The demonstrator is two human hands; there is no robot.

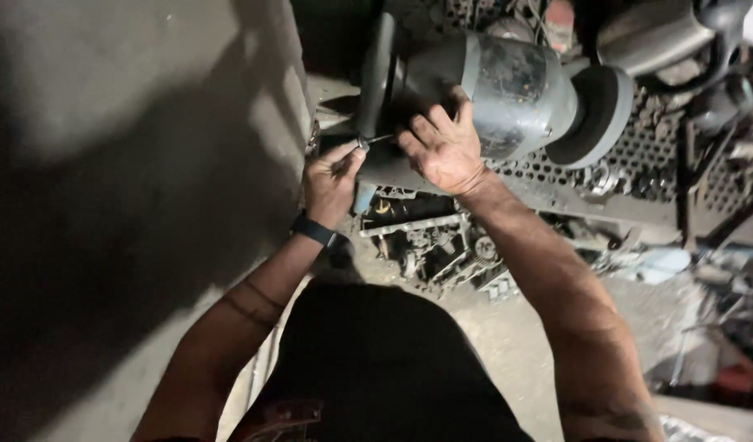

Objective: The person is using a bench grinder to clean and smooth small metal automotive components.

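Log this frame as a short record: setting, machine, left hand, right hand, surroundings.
setting: dim workshop, seen from above
machine: grey double-wheel bench grinder on a perforated metal stand
left hand: left hand pinches a thin metal rod at the dark left grinding wheel; dark wristband
right hand: right hand rests spread on the grinder body, also touching the rod
surroundings: grey concrete wall at left; metal parts on the dusty floor below
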